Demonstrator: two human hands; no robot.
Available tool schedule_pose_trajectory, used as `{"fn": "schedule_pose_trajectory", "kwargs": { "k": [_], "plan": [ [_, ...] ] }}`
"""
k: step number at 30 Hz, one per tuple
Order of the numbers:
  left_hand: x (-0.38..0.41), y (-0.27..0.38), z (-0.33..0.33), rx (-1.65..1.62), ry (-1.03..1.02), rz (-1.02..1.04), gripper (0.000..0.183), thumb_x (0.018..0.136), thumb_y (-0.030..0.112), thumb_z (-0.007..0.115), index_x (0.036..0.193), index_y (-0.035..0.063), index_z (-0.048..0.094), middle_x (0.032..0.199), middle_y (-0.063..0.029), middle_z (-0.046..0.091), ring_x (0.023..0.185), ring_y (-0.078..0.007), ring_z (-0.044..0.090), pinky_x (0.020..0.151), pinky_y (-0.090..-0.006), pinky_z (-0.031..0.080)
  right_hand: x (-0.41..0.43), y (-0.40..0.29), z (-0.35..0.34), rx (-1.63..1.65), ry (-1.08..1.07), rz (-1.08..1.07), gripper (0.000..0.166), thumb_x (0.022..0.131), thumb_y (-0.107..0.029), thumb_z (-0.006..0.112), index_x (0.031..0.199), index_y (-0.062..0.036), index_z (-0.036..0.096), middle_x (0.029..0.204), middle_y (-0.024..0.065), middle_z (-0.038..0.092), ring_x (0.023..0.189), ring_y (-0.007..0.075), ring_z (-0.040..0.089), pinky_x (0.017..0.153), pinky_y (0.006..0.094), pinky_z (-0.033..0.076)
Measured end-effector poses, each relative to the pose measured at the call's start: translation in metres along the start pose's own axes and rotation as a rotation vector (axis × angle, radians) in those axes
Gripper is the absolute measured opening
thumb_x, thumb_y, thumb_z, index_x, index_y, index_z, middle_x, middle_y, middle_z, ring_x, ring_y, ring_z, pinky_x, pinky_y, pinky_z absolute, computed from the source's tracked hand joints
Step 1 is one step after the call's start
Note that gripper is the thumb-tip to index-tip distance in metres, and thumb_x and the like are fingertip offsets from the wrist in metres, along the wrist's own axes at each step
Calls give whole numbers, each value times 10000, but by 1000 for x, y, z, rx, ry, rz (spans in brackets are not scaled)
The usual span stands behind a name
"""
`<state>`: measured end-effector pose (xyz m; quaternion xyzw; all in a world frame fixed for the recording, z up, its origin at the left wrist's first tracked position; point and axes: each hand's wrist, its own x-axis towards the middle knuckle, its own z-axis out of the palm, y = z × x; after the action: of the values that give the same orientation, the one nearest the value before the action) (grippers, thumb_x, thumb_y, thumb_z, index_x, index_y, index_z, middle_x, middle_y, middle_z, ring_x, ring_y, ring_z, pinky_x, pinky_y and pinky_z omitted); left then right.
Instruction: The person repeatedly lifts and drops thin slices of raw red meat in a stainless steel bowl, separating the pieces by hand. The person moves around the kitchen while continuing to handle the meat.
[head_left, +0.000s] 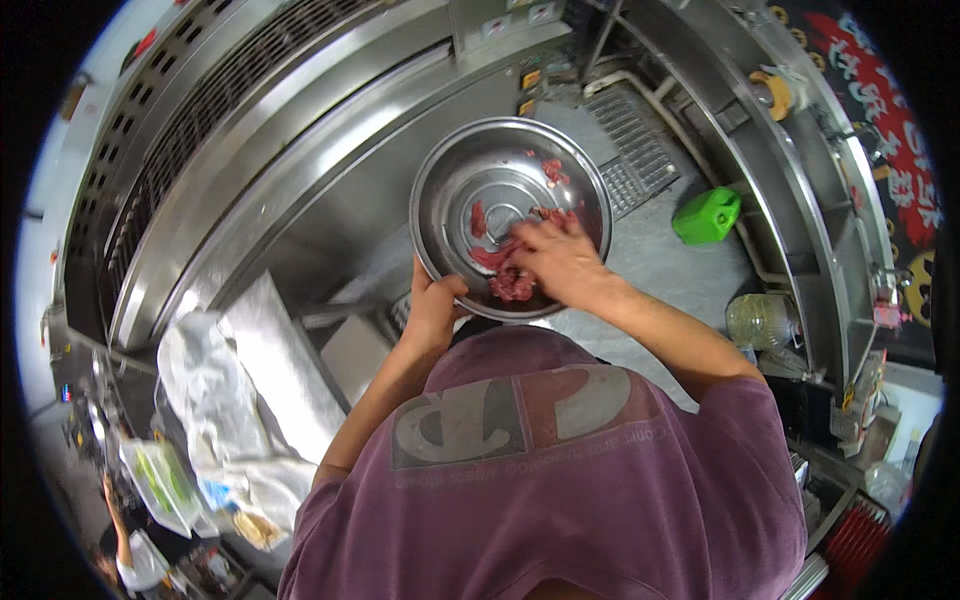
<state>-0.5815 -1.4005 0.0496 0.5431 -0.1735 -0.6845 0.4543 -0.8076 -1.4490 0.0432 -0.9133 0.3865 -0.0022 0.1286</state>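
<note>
A wide stainless steel bowl (511, 129) is held in front of me, above the floor. My left hand (433, 301) grips its near left rim, thumb over the edge. Inside the bowl is my right hand (559, 259), blurred, its fingers down among pieces of raw red meat (512, 285). Whether the fingers are closed on any meat is hidden. One separate strip of meat (478, 220) lies left of the fingers, and a few scraps (553, 172) cling to the bowl's far right wall.
Stainless steel kitchen equipment (360, 112) curves along the left. On the floor to the right stand a green plastic jug (706, 216) and a clear plastic container (761, 321), beside steel shelving (795, 187). A floor grate (634, 142) lies beyond the bowl. Another person (139, 559) is at lower left.
</note>
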Motion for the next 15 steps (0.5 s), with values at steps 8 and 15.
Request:
{"fn": "schedule_pose_trajectory", "kwargs": {
  "k": [8,15],
  "plan": [
    [74,43,98,199,-273,38,736,741,-38,510,1436,163,374,1174,-90,584,966,-229,661,699,-382,638,75,97,-29,69,504,705,470,766,-143,738,1224,-112,637,1249,233,538,1028,457,604,903,510,523],
    [136,62,137,198,-384,-82,758,746,-63,496,1460,142,347,1214,-97,564,1012,-241,644,741,-429,629,-10,128,-37,-45,158,452,489,743,-9,680,1192,-201,647,1437,95,452,1284,404,477,1011,489,499]
  ]
}}
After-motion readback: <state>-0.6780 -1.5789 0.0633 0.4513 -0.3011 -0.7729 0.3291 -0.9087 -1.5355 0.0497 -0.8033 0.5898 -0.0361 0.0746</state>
